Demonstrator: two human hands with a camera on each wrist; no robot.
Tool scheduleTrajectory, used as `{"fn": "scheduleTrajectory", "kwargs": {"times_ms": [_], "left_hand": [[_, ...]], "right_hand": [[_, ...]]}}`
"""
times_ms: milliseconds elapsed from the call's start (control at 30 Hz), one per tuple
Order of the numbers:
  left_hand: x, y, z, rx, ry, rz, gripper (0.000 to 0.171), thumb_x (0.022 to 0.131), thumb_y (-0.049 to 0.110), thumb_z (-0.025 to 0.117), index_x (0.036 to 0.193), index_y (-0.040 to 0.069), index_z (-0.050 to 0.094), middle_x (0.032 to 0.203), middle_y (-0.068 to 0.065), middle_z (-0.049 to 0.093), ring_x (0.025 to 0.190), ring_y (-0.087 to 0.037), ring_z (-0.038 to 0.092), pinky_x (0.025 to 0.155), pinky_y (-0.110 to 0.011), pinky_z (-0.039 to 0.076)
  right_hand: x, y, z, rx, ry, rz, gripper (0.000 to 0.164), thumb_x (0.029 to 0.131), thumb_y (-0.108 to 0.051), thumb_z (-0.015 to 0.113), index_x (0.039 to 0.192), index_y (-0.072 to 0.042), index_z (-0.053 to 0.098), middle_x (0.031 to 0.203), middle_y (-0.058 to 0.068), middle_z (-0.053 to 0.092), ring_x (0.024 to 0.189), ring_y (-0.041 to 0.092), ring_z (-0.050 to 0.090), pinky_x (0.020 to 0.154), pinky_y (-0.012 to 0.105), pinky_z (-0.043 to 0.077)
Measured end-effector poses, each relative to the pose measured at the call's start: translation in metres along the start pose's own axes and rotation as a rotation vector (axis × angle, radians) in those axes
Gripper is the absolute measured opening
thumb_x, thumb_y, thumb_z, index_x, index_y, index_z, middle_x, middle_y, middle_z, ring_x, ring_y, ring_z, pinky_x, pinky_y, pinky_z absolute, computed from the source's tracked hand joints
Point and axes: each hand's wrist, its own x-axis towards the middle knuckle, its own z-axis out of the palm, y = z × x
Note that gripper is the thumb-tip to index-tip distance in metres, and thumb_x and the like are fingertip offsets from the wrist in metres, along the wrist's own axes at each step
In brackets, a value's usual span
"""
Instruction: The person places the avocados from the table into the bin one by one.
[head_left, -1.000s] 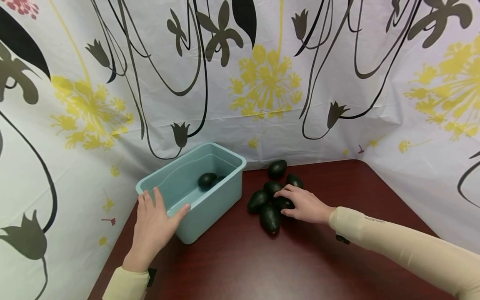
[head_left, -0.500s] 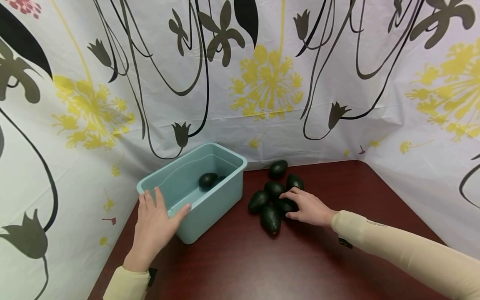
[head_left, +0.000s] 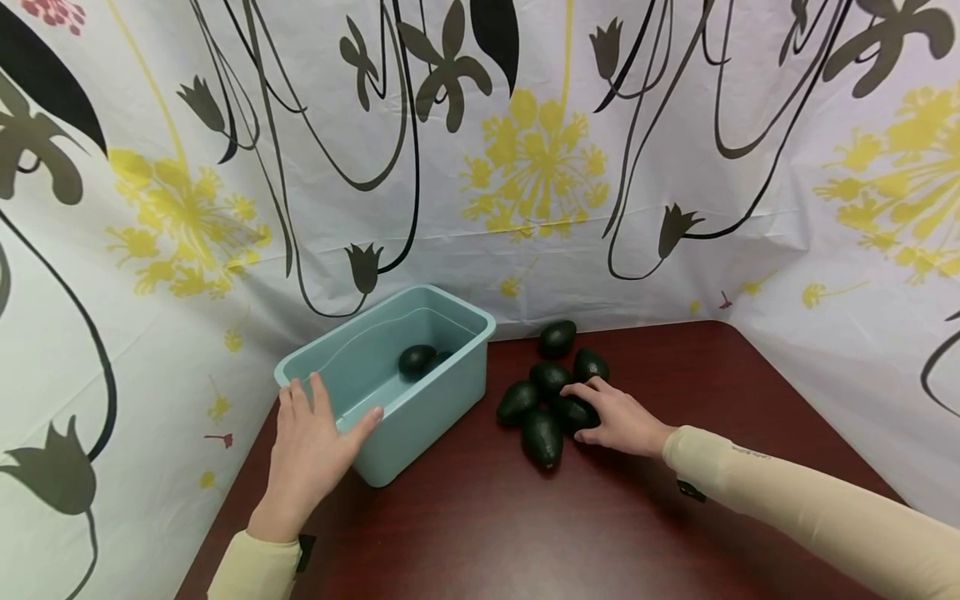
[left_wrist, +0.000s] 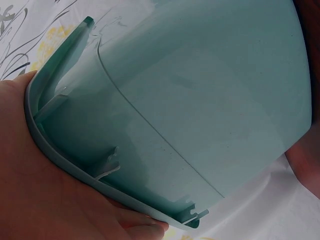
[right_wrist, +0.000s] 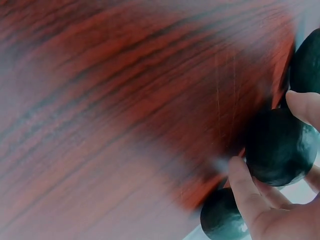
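My right hand (head_left: pixel 622 421) holds a dark green avocado (head_left: pixel 576 412), with the thumb on the near side and fingers on the far side. In the right wrist view, that avocado (right_wrist: pixel 280 147) sits between thumb and fingers. Around it on the table lie several more avocados, among them one in front (head_left: pixel 542 439), one to the left (head_left: pixel 516 403) and one behind (head_left: pixel 590 365). My left hand (head_left: pixel 307 458) rests on the near end of a light blue plastic bin (head_left: pixel 427 425), fingers straight and thumb spread along the rim. Inside the bin lie avocados (head_left: pixel 416 361) at the far end.
The dark red wooden table (head_left: pixel 480 533) carries the bin at the left and the avocados right of it. A white patterned cloth (head_left: pixel 540 275) hangs behind and along both sides. A single avocado (head_left: pixel 557 339) lies farthest back, near the cloth.
My right hand has shifted slightly right and toward me, and the avocado at its fingers has shifted a little with it. The left hand and bin have stayed in place.
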Motion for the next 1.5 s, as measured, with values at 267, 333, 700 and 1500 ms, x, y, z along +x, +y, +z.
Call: {"fn": "scheduleTrajectory", "kwargs": {"times_ms": [267, 333, 700, 1500], "left_hand": [[0.0, 0.0, 0.0, 0.002, -0.002, -0.001, 0.123, 0.086, 0.085, 0.042, 0.157, -0.009, 0.005, 0.158, -0.04, 0.004, 0.144, -0.058, 0.006, 0.102, -0.074, 0.029], [0.0, 0.0, 0.0, 0.001, -0.003, 0.002, 0.123, 0.086, 0.084, 0.042, 0.157, -0.009, 0.005, 0.158, -0.04, 0.004, 0.144, -0.059, 0.007, 0.101, -0.074, 0.03], [0.0, 0.001, 0.001, 0.006, 0.006, 0.008, 0.123, 0.086, 0.084, 0.043, 0.157, -0.01, 0.008, 0.157, -0.041, 0.007, 0.143, -0.059, 0.009, 0.102, -0.073, 0.03], [-0.001, 0.0, -0.001, 0.004, 0.0, 0.0, 0.124, 0.085, 0.086, 0.041, 0.157, -0.009, 0.006, 0.158, -0.04, 0.006, 0.144, -0.059, 0.008, 0.102, -0.073, 0.03]], "right_hand": [[0.0, 0.001, 0.002, 0.033, 0.004, 0.028, 0.07, 0.083, -0.029, 0.084, 0.145, -0.027, 0.052, 0.122, 0.001, 0.047, 0.069, 0.009, 0.055, 0.063, 0.031, 0.047], [0.0, 0.002, 0.003, 0.041, -0.001, 0.038, 0.07, 0.084, -0.029, 0.084, 0.146, -0.028, 0.051, 0.123, 0.001, 0.046, 0.067, 0.009, 0.056, 0.063, 0.03, 0.048], [0.0, 0.002, 0.0, 0.034, 0.061, 0.036, 0.07, 0.076, -0.029, 0.088, 0.138, -0.022, 0.057, 0.123, 0.002, 0.053, 0.099, 0.019, 0.06, 0.08, 0.042, 0.051], [-0.002, -0.013, -0.022, 0.069, 0.093, 0.046, 0.064, 0.079, -0.031, 0.086, 0.137, -0.02, 0.06, 0.123, -0.004, 0.053, 0.105, 0.016, 0.059, 0.086, 0.04, 0.05]]}}
